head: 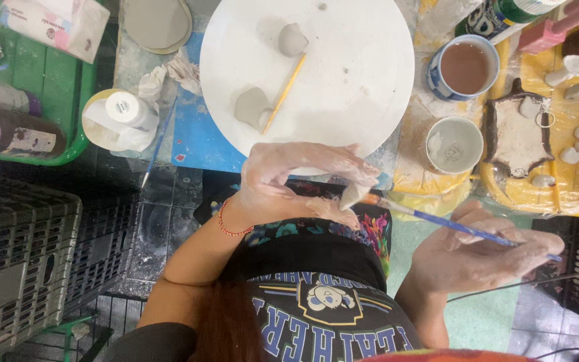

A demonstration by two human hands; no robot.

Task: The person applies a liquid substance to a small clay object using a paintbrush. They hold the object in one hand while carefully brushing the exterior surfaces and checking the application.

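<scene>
My left hand (289,181), smeared with pale clay, pinches a small grey clay piece (352,195) between thumb and fingertips over my lap. My right hand (480,251) grips a thin blue-handled paintbrush (450,224) whose tip touches that piece. Just beyond my hands lies a round white board (363,80) carrying two small grey clay lumps (292,39) (252,107) and a yellow stick (285,92).
A cup of brown water (464,67) and a white cup (455,144) stand right of the board. A dark mould tray (516,134) with small white pieces sits on yellow plastic. A white bottle (126,110), green tray (48,80) and dark crates (21,268) are at left.
</scene>
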